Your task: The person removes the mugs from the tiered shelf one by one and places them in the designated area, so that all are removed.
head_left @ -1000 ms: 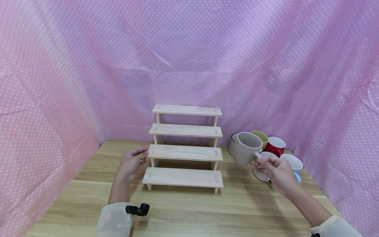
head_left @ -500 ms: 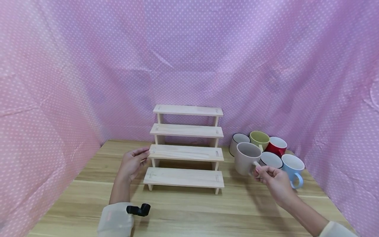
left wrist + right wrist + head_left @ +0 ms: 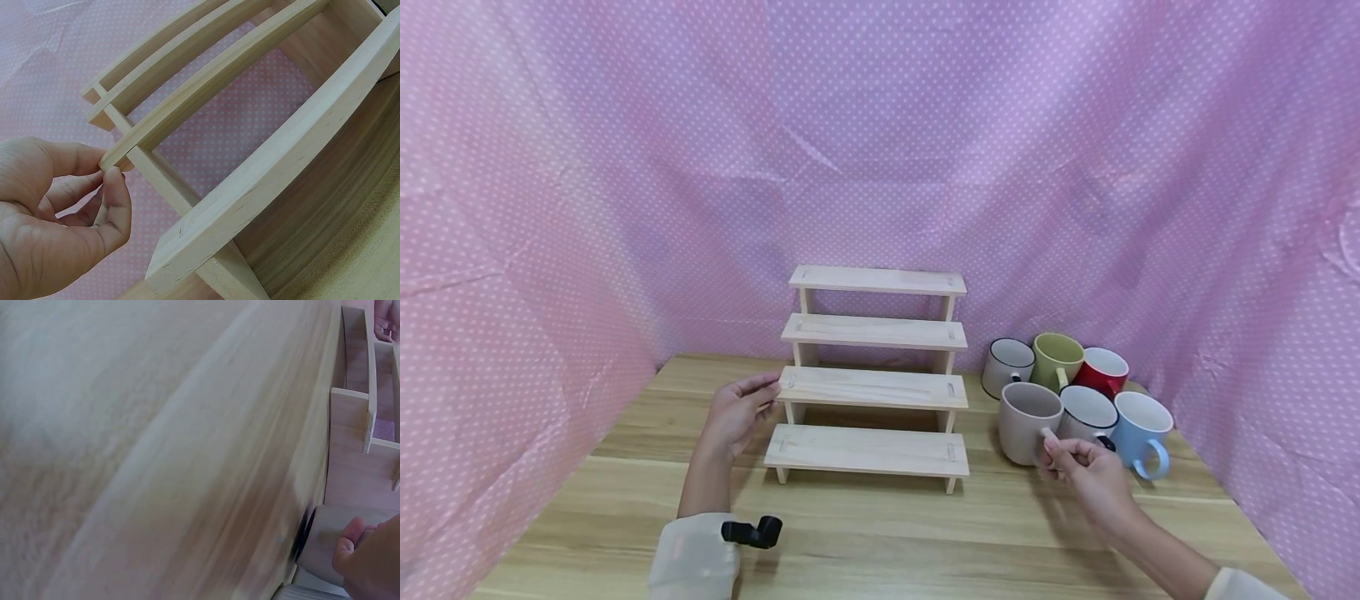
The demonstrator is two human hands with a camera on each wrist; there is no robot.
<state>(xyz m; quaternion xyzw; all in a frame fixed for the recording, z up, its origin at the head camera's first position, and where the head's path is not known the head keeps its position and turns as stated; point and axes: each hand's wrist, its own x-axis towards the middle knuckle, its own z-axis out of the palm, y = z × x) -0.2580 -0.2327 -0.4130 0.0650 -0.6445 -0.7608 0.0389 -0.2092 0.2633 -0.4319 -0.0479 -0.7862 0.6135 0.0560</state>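
A four-tier wooden step rack [image 3: 871,387] stands in the middle of the table. My left hand [image 3: 769,395] pinches the left end of its second tier from the bottom; the left wrist view shows thumb and fingers [image 3: 115,187] closed round that shelf end [image 3: 119,160]. A beige mug [image 3: 1027,421] stands on the table right of the rack. My right hand [image 3: 1054,443] holds it by the handle. In the right wrist view the beige mug [image 3: 334,540] lies under my fingers [image 3: 350,540], with the rack [image 3: 369,394] beyond.
Several other mugs cluster behind and right of the beige one: white [image 3: 1007,363], green [image 3: 1056,358], red [image 3: 1102,370], a white dark-handled one [image 3: 1086,412] and blue [image 3: 1142,429]. Pink dotted cloth [image 3: 550,250] walls the wooden table [image 3: 880,533] on three sides.
My right hand has lowered the beige mug from the air down onto the table in front of the other mugs. The left hand has stayed on the rack.
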